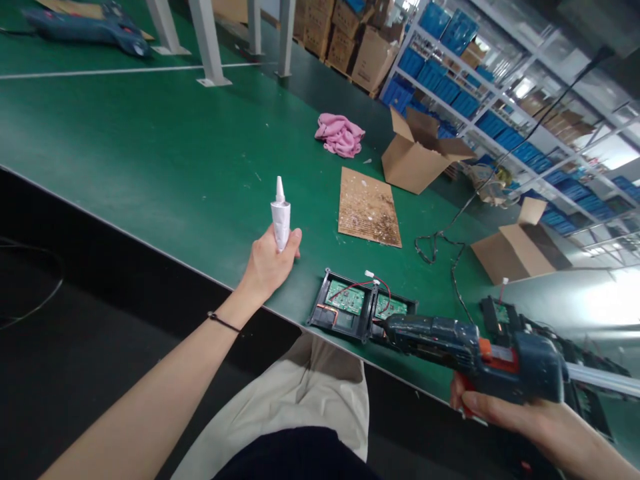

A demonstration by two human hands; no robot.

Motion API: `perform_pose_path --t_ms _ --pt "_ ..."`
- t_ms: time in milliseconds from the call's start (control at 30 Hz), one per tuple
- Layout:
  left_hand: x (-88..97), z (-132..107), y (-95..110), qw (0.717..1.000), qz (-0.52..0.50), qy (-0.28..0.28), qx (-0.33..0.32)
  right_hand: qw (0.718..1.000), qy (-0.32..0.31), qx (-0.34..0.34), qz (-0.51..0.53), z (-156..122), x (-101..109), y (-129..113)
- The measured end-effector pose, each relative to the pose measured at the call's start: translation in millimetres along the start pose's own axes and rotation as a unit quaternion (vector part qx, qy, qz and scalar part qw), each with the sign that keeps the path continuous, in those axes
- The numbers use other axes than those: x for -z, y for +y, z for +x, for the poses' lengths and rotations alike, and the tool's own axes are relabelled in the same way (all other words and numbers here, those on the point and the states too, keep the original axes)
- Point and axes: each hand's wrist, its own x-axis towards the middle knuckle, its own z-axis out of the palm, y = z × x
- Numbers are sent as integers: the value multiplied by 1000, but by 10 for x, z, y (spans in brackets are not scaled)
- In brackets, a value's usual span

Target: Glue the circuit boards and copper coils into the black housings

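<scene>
My left hand (269,263) is closed round a small white tube (281,215) with a pointed nozzle, held upright just over the near edge of the green table (150,153). My right hand (493,407) grips a blue glue gun (475,353) by its handle, a clear glue stick poking out the back. The gun's tip rests at the right side of a black open casing (350,310) that shows green circuit boards and red and white wires. A second black casing (500,313) lies behind the gun, mostly hidden.
A stained brown cardboard sheet (369,207) lies past the casing. Behind it are a pink cloth (340,135) and an open cardboard box (417,157). Another box (517,247) sits right. A black cable (440,247) snakes between. A blue tool (85,28) lies far left. Shelves with blue bins stand behind.
</scene>
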Motion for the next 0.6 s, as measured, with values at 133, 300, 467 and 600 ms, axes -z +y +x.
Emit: perform_pose_path --t_ms 133,300,467,600 --pt "3 -9 5 1000 6 -6 2 998 47 -26 -38 -51 -8 165" --pt "4 -14 18 1000 11 -2 7 995 63 -14 -82 6 -73 196" --pt "9 -24 53 1000 10 -3 9 993 38 -26 -110 61 -78 210" --pt "14 -30 71 1000 10 0 13 991 57 -34 -114 87 -86 252"
